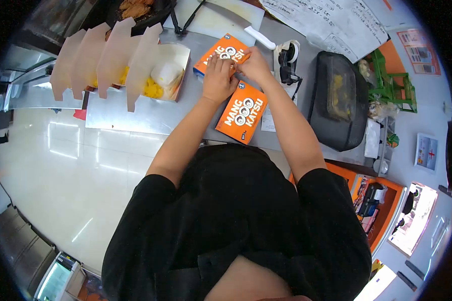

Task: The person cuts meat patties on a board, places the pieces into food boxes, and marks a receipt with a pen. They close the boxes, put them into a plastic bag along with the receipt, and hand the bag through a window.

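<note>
So the orange cardboard box with white lettering (227,42) is at the far side of the brushed steel counter (105,113), and both hands are on it. The left hand (218,80) has its fingers part bent over the top near the closer edge; the right hand (255,65) has its fingers curled in at the right-hand edge. Can't tell how tight either grip is, or whether the right one is truly pinching a flap, since the knuckles hide it. If it's the lid being worked, I'd say keep the left hand light and flat as a brace and let the right fingertips do the fine stuff at the edge, because thin card dents or creases easily. Also watch the left wrist: a second orange lettered box (241,113) sits just beside it, closed and angled, so it's an easy one to bump. The open pale carton of rice and yellow food (141,60) is off to the left, well apart.
</note>
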Motion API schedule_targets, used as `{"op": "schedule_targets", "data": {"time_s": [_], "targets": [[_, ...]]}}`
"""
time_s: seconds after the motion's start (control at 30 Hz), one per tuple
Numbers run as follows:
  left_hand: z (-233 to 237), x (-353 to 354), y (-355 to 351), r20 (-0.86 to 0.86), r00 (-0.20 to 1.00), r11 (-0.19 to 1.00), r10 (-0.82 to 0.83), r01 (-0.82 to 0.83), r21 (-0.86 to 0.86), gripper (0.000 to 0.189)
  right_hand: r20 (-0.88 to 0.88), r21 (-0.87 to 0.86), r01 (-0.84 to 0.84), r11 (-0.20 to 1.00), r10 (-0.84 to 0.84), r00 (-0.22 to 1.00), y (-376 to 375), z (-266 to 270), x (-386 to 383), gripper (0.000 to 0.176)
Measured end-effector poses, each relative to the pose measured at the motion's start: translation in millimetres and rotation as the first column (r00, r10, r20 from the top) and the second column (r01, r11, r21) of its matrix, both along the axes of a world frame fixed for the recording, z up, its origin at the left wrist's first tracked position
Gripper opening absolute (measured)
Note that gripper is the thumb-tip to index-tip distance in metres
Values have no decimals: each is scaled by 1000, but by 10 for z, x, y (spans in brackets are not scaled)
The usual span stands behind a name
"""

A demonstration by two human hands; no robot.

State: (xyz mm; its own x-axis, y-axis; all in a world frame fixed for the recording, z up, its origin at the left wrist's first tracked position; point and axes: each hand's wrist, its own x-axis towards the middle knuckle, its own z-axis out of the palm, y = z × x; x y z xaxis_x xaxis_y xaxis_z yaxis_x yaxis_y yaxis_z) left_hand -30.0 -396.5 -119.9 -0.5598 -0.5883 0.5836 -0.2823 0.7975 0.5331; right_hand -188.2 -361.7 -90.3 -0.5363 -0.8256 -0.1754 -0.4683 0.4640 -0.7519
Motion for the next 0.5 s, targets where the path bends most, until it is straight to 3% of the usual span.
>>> {"op": "schedule_targets", "data": {"time_s": [0.07,0.17,0.27,0.33,0.4,0.43,0.5], "targets": [[41,-11,32,17,999,1000,29,-29,4,45,-76,108,-10,994,18,997,-30,57,-19,54],[48,-10,25,48,999,1000,7,-7,-18,39,159,64,-4,998,-6,987,64,245,58,56],[82,13,39,-11,1000,1000,-18,18,2,37,279,-57,-17,998,32,960,129,46,4,54],[164,40,37,31,999,999,-40,41,-14,40,-30,-193,-41,980,36,999,126,-192,33,55],[97,12,34,39,998,997,-59,60,-49,41,-253,27,6,1000,1,967,126,3,130,65],[146,25,64,76,996,998,-34,39,-57,38,-208,158,81,984,-47,977,173,453,294,66],[126,21,44,41,996,995,-82,84,-61,35,-221,205,78,976,-31,975,86,479,323,69]]}}
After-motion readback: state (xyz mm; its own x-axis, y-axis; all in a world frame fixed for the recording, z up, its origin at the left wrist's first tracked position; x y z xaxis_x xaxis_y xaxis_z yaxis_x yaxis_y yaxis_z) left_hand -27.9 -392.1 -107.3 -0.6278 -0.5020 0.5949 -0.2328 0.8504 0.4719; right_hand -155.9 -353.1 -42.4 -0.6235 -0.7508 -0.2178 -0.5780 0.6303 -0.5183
